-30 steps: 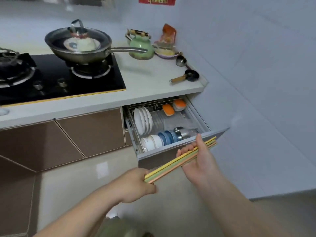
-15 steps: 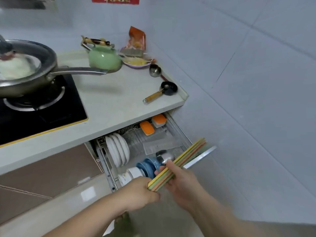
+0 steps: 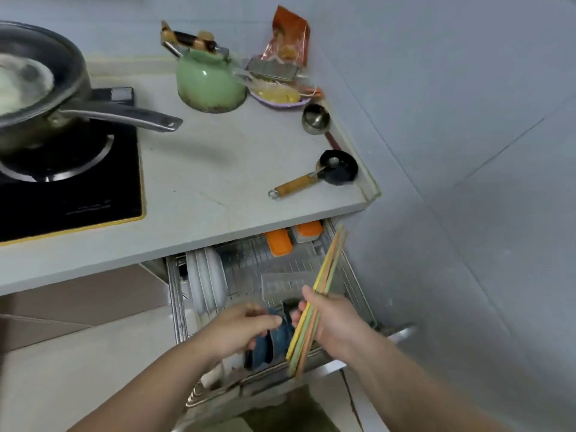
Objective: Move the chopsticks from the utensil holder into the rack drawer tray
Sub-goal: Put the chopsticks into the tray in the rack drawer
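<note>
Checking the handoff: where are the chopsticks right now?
Head view, lower right of centre: the chopsticks are bunched in the right hand above the open drawer, tips toward the orange containers.

Countertop [image 3: 218,169], kettle [image 3: 210,82], ladle [image 3: 314,177], hob [image 3: 71,182]

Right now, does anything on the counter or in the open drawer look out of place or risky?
The pan handle juts off the stove over the countertop, where a sleeve could catch it. The small black ladle lies close to the counter's corner. In the rack drawer, plates stand neatly; nothing looks spilled.
</note>
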